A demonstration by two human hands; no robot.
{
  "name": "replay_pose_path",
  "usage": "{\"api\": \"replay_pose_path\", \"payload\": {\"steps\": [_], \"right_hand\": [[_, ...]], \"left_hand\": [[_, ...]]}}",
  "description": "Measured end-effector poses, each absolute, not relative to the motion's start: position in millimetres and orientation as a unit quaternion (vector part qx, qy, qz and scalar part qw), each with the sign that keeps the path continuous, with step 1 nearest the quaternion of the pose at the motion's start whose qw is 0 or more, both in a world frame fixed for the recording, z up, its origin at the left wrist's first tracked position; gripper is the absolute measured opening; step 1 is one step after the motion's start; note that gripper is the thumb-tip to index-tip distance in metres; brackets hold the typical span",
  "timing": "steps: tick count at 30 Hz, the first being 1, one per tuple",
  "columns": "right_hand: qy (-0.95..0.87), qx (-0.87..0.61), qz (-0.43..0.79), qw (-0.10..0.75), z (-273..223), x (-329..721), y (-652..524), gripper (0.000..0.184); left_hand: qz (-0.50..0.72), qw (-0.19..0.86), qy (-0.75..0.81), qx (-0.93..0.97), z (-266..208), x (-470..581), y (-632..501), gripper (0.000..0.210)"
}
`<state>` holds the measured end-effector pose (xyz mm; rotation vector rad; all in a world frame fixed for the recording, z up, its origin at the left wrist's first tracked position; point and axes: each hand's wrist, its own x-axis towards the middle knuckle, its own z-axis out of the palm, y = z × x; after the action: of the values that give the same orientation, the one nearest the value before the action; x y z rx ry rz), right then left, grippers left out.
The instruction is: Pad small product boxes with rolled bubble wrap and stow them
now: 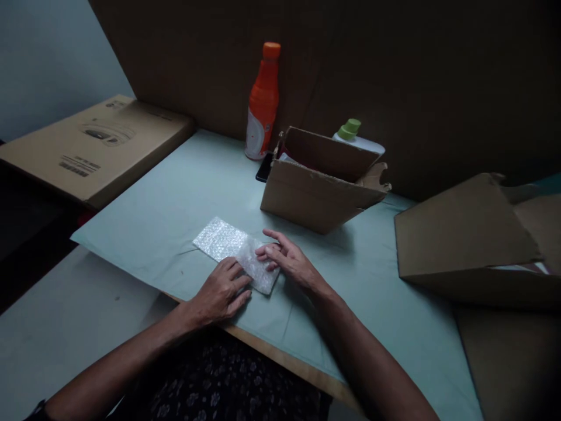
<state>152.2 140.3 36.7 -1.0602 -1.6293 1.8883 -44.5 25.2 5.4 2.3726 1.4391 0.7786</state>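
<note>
Left of the small carton (313, 196) and nearer, the bubble wrap (248, 252) lies on the desk (166, 196). There the left hand (221, 290) rests loosely at its edge; light pressure could let it slip. Directly nearer than the carton, the right hand (293, 261) touches the wrap, whether pinching I cannot tell; uneven pulling might crease it. The carton's contents are mostly hidden; right of it, the larger carton (460, 234) is cut off.

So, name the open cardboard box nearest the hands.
The middle cardboard box, beyond the right hand, in front of the green-capped bottle; the other open box sits far right.
</note>
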Motion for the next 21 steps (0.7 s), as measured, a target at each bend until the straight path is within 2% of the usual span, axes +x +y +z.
{"api": "replay_pose_path", "payload": {"steps": [4, 8, 11, 14, 16, 18, 21], "right_hand": [[-0.594, -0.402, 0.664, 0.210, 20.3, 145.2, 142.4, 0.062], [-0.645, -0.378, 0.635, 0.196, 20.5, 156.1, 136.8, 0.055], [-0.786, -0.319, 0.504, 0.164, 27.1, 177.1, 131.8, 0.046], [-0.915, -0.257, 0.292, 0.111, 26.9, 197.5, 129.9, 0.055], [-0.949, -0.241, 0.183, 0.092, 21.2, 202.3, 131.1, 0.051], [-0.962, -0.226, 0.121, 0.100, 15.0, 199.5, 132.7, 0.038], [-0.972, -0.178, 0.104, 0.112, 15.0, 190.5, 129.7, 0.027]], "left_hand": [[0.375, 0.070, 0.551, 0.742, 8.1, -44.3, 9.3, 0.020], [0.334, 0.066, 0.562, 0.754, 11.6, -29.1, 13.6, 0.031], [0.258, 0.110, 0.566, 0.775, 7.9, -18.6, 23.0, 0.034], [0.251, 0.122, 0.571, 0.772, 0.6, -16.2, 27.5, 0.032], [0.260, 0.116, 0.571, 0.770, -2.7, -17.4, 27.7, 0.032], [0.267, 0.109, 0.572, 0.768, -3.0, -18.3, 26.0, 0.033], [0.291, 0.102, 0.582, 0.753, 1.0, -15.5, 17.3, 0.043]]}}
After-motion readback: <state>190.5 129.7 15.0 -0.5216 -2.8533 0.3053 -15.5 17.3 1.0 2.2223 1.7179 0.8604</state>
